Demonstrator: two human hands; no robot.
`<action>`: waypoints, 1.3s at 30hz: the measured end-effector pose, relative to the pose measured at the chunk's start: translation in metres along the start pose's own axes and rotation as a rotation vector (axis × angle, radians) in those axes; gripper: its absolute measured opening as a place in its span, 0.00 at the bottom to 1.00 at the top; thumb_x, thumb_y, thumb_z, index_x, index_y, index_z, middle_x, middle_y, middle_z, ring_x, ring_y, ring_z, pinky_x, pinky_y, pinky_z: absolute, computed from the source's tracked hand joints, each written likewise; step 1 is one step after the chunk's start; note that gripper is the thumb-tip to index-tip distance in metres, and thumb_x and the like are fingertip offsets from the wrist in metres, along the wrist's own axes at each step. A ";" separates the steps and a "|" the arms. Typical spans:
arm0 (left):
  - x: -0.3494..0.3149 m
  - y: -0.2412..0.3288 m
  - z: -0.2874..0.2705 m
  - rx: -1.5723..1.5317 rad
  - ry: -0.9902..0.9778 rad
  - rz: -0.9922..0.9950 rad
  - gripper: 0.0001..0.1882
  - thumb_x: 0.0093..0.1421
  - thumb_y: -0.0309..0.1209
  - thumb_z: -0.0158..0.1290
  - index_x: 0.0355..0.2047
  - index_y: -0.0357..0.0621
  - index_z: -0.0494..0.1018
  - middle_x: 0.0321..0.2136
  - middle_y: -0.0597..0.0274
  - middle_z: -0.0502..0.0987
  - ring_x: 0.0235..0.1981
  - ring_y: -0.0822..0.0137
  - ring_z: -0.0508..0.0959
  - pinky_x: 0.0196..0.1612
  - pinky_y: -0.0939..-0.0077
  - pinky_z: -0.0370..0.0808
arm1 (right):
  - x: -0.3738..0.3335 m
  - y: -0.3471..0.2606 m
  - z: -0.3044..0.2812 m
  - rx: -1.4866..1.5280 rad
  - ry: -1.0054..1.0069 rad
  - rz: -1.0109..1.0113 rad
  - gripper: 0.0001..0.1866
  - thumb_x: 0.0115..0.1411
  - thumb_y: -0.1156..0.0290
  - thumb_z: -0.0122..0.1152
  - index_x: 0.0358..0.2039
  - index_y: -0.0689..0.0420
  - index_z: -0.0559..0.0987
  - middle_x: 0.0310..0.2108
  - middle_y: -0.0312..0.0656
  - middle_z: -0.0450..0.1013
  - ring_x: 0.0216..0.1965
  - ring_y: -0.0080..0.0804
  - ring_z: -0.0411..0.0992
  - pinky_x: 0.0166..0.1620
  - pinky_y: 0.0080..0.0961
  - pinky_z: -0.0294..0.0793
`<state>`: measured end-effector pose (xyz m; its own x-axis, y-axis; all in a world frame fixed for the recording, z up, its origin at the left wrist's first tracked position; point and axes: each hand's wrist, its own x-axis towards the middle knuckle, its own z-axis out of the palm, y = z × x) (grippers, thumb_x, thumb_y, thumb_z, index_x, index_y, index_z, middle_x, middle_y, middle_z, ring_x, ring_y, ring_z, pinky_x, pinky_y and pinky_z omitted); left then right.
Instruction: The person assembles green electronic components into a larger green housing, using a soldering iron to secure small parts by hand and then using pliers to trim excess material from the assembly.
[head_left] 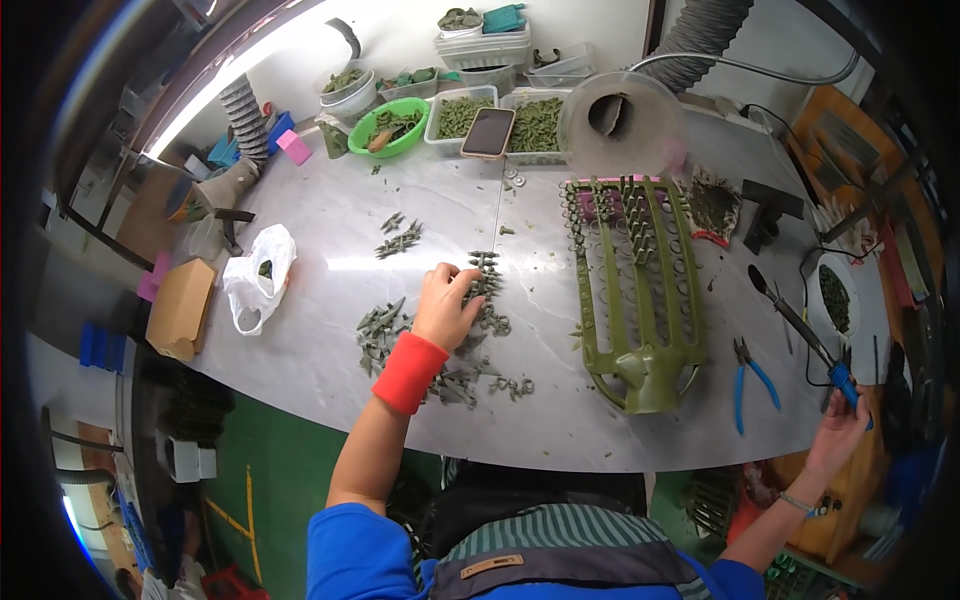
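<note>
My left hand (446,303), with a red wristband, reaches over the table with its fingers curled around the small dark green toothed parts (486,262). Thumb and forefinger bend round one of them, though the palm hides part of the contact. A loose heap of pointed green pieces (380,335) lies beside and under the wrist. Out at the right edge, my right hand (838,435) is closed on the blue handle of a soldering iron (808,335), whose dark tip points away to the upper left. A green slatted frame (645,370) carrying rows of small parts lies between the hands.
Blue-handled pliers (742,385) lie right of the frame. A white plastic bag (262,275) and cardboard box (182,308) are at left. Along the back stand a green bowl (408,143), tubs of green pieces (460,118), a phone (488,133) and a clear funnel hood (640,130).
</note>
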<state>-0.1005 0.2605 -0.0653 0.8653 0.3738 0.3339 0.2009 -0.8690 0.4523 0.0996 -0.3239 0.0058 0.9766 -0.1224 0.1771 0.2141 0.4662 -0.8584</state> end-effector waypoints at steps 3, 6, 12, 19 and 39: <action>0.005 -0.007 0.004 -0.027 0.009 0.044 0.16 0.54 0.27 0.61 0.43 0.43 0.75 0.39 0.50 0.71 0.43 0.49 0.70 0.47 0.60 0.70 | 0.000 0.002 -0.006 -0.008 0.017 -0.015 0.13 0.67 0.67 0.55 0.44 0.63 0.76 0.48 0.45 0.74 0.43 0.28 0.76 0.50 0.21 0.78; 0.004 -0.020 0.003 0.075 0.047 -0.019 0.14 0.54 0.26 0.61 0.41 0.43 0.75 0.36 0.50 0.71 0.41 0.49 0.71 0.45 0.60 0.70 | -0.006 0.005 0.008 -0.034 0.033 -0.050 0.12 0.66 0.67 0.55 0.43 0.63 0.76 0.47 0.45 0.74 0.43 0.28 0.76 0.48 0.21 0.79; 0.031 -0.003 0.000 -0.060 0.009 0.102 0.15 0.55 0.24 0.60 0.44 0.42 0.75 0.40 0.54 0.73 0.44 0.53 0.74 0.48 0.64 0.72 | -0.015 -0.001 0.032 -0.039 0.011 -0.036 0.12 0.66 0.67 0.56 0.44 0.61 0.76 0.46 0.41 0.74 0.42 0.27 0.75 0.49 0.20 0.78; 0.043 -0.008 0.004 -0.166 -0.177 0.000 0.07 0.55 0.23 0.60 0.35 0.37 0.79 0.35 0.54 0.76 0.32 0.57 0.81 0.38 0.69 0.79 | -0.018 -0.003 0.039 -0.060 0.046 -0.068 0.11 0.65 0.68 0.56 0.43 0.61 0.75 0.46 0.41 0.74 0.40 0.26 0.76 0.45 0.21 0.80; 0.039 -0.005 -0.002 -0.038 -0.183 0.010 0.13 0.48 0.26 0.65 0.33 0.42 0.73 0.33 0.59 0.76 0.38 0.55 0.71 0.44 0.64 0.70 | -0.020 0.000 0.033 -0.035 0.060 -0.066 0.11 0.65 0.69 0.56 0.41 0.64 0.76 0.44 0.47 0.75 0.39 0.28 0.78 0.44 0.22 0.83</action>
<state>-0.0691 0.2796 -0.0525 0.9369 0.2974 0.1840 0.1776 -0.8578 0.4823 0.0811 -0.2928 0.0185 0.9569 -0.2049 0.2059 0.2764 0.4244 -0.8623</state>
